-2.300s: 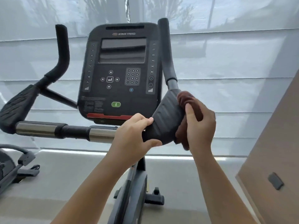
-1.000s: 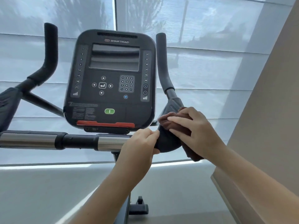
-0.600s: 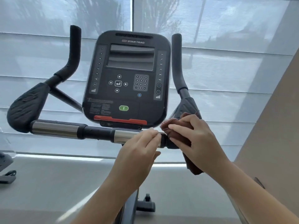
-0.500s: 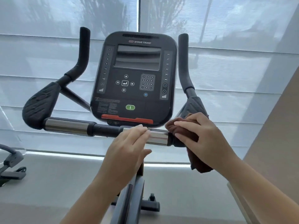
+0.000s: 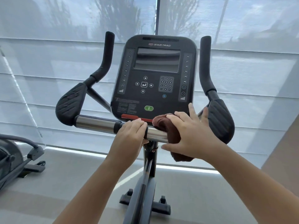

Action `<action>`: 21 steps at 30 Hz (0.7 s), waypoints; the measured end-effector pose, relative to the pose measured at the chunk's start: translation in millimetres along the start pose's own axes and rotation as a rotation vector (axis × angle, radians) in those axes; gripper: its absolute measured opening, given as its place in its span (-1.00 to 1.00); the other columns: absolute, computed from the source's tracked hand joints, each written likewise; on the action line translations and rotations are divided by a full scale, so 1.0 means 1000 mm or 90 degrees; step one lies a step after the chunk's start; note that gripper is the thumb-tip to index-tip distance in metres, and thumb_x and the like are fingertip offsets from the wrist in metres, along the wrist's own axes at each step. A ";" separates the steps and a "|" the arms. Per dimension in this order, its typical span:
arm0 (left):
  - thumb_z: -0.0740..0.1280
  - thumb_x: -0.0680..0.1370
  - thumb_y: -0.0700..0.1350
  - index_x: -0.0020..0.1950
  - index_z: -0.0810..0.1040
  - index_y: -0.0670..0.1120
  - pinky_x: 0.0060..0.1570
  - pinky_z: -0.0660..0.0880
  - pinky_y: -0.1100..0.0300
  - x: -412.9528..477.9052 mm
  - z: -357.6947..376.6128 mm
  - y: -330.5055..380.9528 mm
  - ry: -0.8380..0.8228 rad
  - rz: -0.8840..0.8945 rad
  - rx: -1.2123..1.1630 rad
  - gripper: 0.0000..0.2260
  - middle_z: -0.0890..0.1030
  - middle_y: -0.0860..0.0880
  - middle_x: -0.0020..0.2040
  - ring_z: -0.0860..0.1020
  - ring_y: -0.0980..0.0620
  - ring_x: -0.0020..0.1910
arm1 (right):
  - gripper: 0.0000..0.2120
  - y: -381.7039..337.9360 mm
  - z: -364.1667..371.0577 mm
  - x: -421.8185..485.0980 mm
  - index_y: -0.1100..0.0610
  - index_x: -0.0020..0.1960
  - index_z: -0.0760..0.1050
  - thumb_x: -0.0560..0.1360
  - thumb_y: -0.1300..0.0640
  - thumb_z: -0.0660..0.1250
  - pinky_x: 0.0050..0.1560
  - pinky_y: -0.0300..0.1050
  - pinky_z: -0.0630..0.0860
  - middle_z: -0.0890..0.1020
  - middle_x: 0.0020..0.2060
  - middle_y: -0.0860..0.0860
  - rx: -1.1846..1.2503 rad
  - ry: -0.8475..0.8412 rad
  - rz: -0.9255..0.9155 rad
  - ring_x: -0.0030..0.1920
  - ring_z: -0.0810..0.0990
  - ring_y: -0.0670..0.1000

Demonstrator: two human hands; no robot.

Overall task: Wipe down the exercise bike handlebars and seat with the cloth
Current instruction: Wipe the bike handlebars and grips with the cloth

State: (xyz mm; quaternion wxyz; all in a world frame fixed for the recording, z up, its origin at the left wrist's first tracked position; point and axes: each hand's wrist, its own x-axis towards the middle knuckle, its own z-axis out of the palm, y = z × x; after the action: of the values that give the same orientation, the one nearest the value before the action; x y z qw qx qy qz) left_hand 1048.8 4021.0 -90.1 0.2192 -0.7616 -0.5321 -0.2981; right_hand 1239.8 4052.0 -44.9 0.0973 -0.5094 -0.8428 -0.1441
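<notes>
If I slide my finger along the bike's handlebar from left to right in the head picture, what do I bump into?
First the left elbow pad → shiny metal sleeve → left hand gripping the handlebar → second shiny sleeve → right hand holding the brown cloth round it → right elbow pad.

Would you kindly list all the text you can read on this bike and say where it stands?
"STAR TRAC": top of the console.
"1 3 6 9 12 15 18 21": left column.
"24 27 30 33 36 40": right column.
"1" to "9" and "0": keypad.
Fine print lower left: too small to read.
</notes>
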 end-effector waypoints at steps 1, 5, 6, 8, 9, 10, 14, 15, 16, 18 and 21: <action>0.57 0.17 -0.31 0.05 0.54 -0.33 0.03 0.49 -0.11 0.001 0.001 0.000 0.011 -0.001 -0.011 -0.51 0.63 -0.25 -0.05 0.59 -0.23 -0.05 | -0.14 0.004 -0.001 -0.002 -0.02 0.42 0.11 0.25 -0.44 0.16 0.37 0.29 -0.25 0.24 0.43 0.02 0.000 0.005 -0.022 0.45 -0.03 0.26; 0.54 0.18 -0.36 0.00 0.56 -0.32 -0.05 0.53 -0.03 0.000 0.003 0.001 0.040 -0.008 -0.037 -0.58 0.64 -0.23 -0.13 0.60 -0.21 -0.16 | -0.26 -0.028 0.005 0.005 0.07 0.38 0.24 0.33 -0.31 0.26 0.12 0.07 0.45 0.46 0.22 0.05 0.052 0.084 -0.058 0.11 0.42 0.15; 0.53 0.19 -0.38 -0.01 0.57 -0.32 -0.06 0.53 -0.02 0.000 0.003 0.001 0.045 -0.012 -0.041 -0.60 0.63 -0.22 -0.14 0.60 -0.21 -0.17 | -0.28 -0.039 0.006 0.008 0.04 0.38 0.26 0.34 -0.31 0.26 -0.01 0.06 0.50 0.49 0.16 0.06 0.066 0.105 -0.058 0.03 0.45 0.15; 0.51 0.20 -0.41 -0.04 0.57 -0.31 -0.07 0.53 -0.01 0.001 0.001 0.001 0.049 -0.019 -0.052 -0.64 0.63 -0.22 -0.16 0.59 -0.21 -0.19 | -0.31 -0.048 0.006 0.008 0.02 0.34 0.31 0.33 -0.30 0.28 -0.16 0.04 0.52 0.53 0.04 0.10 0.071 0.126 -0.058 -0.08 0.46 0.15; 0.52 0.19 -0.41 -0.04 0.57 -0.31 -0.07 0.53 -0.02 0.002 0.000 0.000 0.047 -0.018 -0.053 -0.63 0.64 -0.22 -0.16 0.59 -0.21 -0.19 | -0.31 -0.044 0.006 0.005 0.04 0.31 0.35 0.30 -0.29 0.33 -0.21 0.02 0.52 0.54 -0.02 0.12 0.062 0.131 -0.060 -0.13 0.47 0.15; 0.53 0.18 -0.40 -0.03 0.57 -0.32 -0.07 0.54 -0.03 0.002 0.000 -0.001 0.045 -0.016 -0.051 -0.61 0.64 -0.23 -0.16 0.59 -0.22 -0.20 | -0.30 -0.036 0.007 0.000 0.07 0.27 0.39 0.25 -0.28 0.38 -0.26 0.00 0.51 0.54 -0.08 0.13 0.051 0.137 -0.059 -0.18 0.47 0.15; 0.55 0.15 -0.40 -0.01 0.57 -0.33 -0.04 0.52 -0.06 0.002 0.001 -0.003 0.038 -0.018 -0.055 -0.57 0.64 -0.24 -0.13 0.59 -0.21 -0.18 | -0.32 -0.004 0.014 -0.022 0.16 0.10 0.50 0.20 -0.32 0.34 -0.35 -0.04 0.50 0.55 -0.22 0.13 0.015 0.194 -0.004 -0.28 0.49 0.15; 0.54 0.15 -0.41 -0.01 0.57 -0.33 -0.04 0.52 -0.05 0.002 0.001 -0.003 0.036 -0.020 -0.059 -0.56 0.64 -0.24 -0.13 0.59 -0.21 -0.18 | -0.33 -0.005 0.015 -0.021 0.17 0.08 0.51 0.22 -0.33 0.30 -0.34 -0.04 0.50 0.55 -0.23 0.13 0.013 0.204 0.005 -0.28 0.49 0.15; 0.54 0.16 -0.40 -0.01 0.57 -0.33 -0.05 0.53 -0.05 0.002 0.001 -0.004 0.033 -0.022 -0.064 -0.57 0.64 -0.23 -0.13 0.59 -0.21 -0.18 | -0.33 -0.011 0.014 -0.017 0.17 0.09 0.51 0.25 -0.35 0.26 -0.33 -0.03 0.50 0.55 -0.22 0.13 0.020 0.209 0.007 -0.27 0.49 0.15; 0.53 0.19 -0.38 -0.03 0.57 -0.32 -0.09 0.54 -0.04 0.003 0.001 -0.005 0.023 -0.018 -0.079 -0.62 0.63 -0.22 -0.15 0.59 -0.20 -0.20 | -0.35 -0.031 0.012 -0.003 0.11 0.18 0.47 0.34 -0.36 0.16 -0.28 -0.01 0.51 0.56 -0.14 0.12 0.051 0.202 -0.014 -0.21 0.49 0.14; 0.51 0.25 -0.35 -0.08 0.58 -0.30 -0.12 0.56 -0.03 0.005 -0.002 -0.009 0.016 -0.015 -0.109 -0.72 0.63 -0.20 -0.16 0.58 -0.21 -0.19 | -0.48 -0.053 0.013 0.008 0.05 0.26 0.43 0.46 -0.24 0.12 -0.29 0.00 0.51 0.57 -0.08 0.12 0.080 0.206 -0.031 -0.18 0.48 0.14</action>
State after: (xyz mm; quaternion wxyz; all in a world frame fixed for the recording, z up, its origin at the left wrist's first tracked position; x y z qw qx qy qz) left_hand 1041.4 4025.8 -85.4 0.1565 -0.7674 -0.5107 -0.3547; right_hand 1188.4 4040.1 -62.2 0.2602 -0.4519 -0.8355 -0.1735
